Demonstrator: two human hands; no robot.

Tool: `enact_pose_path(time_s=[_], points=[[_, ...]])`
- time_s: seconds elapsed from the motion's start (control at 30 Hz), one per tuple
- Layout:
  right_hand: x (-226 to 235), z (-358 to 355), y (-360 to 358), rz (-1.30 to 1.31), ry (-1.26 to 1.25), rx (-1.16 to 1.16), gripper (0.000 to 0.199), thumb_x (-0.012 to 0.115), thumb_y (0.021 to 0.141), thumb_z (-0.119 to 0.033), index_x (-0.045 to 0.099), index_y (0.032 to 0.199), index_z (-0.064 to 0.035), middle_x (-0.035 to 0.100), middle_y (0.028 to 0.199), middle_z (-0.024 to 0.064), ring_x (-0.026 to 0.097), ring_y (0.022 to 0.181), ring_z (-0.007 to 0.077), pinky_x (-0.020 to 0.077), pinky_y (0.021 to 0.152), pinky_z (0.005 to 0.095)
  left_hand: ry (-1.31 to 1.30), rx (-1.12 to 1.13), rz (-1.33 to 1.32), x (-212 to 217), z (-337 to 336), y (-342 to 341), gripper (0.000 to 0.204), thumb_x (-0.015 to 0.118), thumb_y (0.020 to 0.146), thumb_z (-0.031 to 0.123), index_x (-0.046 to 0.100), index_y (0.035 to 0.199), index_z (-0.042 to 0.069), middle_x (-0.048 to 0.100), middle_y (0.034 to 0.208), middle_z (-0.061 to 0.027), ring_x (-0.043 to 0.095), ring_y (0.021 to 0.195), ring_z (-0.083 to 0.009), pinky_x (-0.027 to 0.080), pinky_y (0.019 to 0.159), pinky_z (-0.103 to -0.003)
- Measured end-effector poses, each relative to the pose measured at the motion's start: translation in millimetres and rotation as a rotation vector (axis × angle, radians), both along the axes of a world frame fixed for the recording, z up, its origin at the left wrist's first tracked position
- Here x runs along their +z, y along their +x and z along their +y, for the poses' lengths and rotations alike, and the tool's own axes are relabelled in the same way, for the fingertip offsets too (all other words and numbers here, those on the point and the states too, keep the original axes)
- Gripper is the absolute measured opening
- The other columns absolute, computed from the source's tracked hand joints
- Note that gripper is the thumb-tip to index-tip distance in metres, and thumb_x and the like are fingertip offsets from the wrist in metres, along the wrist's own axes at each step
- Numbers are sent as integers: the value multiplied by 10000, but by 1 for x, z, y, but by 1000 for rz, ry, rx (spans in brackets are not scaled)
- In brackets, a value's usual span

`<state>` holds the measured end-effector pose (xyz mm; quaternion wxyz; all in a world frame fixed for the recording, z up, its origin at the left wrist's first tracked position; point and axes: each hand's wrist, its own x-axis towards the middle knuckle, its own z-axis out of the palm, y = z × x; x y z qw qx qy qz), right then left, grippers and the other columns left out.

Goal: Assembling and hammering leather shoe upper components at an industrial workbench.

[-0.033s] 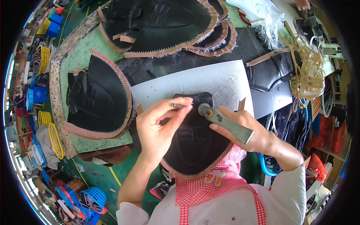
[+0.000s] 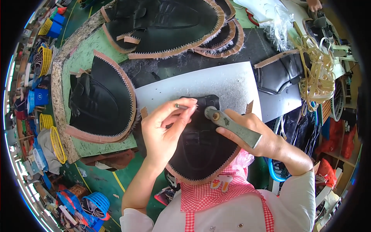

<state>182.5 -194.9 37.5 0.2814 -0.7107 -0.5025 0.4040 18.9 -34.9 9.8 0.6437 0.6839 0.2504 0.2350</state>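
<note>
A black leather shoe upper (image 2: 198, 152) with a zigzag-stitched tan edge lies in front of me, its far end on a white board (image 2: 232, 83). Above its left side, my left hand (image 2: 160, 133) pinches a thin metal rod (image 2: 179, 106), perhaps a punch, between thumb and fingertips. Its working tip is hard to make out. My right hand (image 2: 253, 129) is closed round a hammer (image 2: 235, 128); the grey metal head hangs over the upper, its round face close to the left fingertips. Fingers and hammer cover part of the upper.
More black uppers (image 2: 104, 100) are stacked on the left of the green table, with a larger pile (image 2: 170, 29) at the far side. A folded black piece (image 2: 280, 73) and a tangle of cream straps (image 2: 317, 73) lie right. A blue basket (image 2: 278, 170) stands below my right arm.
My left hand has shifted very slightly right, and its rod with it. The hammer and the upper look still.
</note>
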Motion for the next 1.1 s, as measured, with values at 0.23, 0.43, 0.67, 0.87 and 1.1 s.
enact_pose_path(time_s=[0.23, 0.43, 0.67, 0.87, 1.1], points=[[-3, 0, 0, -31, 59, 13, 290, 526, 1025, -276, 547, 990, 11, 517, 682, 163, 581, 611, 381, 431, 600, 419, -85, 54, 44, -24, 2, -1, 150, 646, 912, -57, 663, 1061, -44, 709, 1068, -88, 689, 970, -136, 552, 850, -246], [5, 4, 8, -46, 73, 21, 300, 543, 1016, -276, 549, 998, 24, 523, 699, 152, 584, 573, 326, 411, 568, 410, -98, 66, 12, -28, 0, 3, 139, 639, 924, -39, 666, 1057, -8, 716, 987, -73, 692, 924, -138, 545, 797, -240], [43, 9, -5, -281, 504, -116, 306, 707, 881, -337, 650, 948, -44, 671, 738, 18, 631, 553, 181, 481, 564, 273, 497, 22, 196, -29, -9, -3, 263, 749, 739, -38, 728, 989, 43, 721, 898, -108, 709, 743, -232, 557, 648, -296], [3, 1, 3, -266, 183, 86, 142, 600, 961, -103, 577, 979, 36, 514, 773, 184, 573, 635, 409, 407, 530, 420, -265, -17, 75, -24, 14, 2, 126, 650, 941, 29, 695, 1046, -24, 726, 941, -42, 684, 884, -102, 538, 781, -228], [17, 8, 15, -116, 296, 64, 194, 646, 936, -145, 575, 983, 30, 549, 778, 164, 543, 566, 357, 428, 529, 381, 72, -6, 131, -24, 2, 0, 155, 707, 877, 6, 704, 1032, -9, 735, 910, -54, 704, 829, -123, 551, 716, -242]])
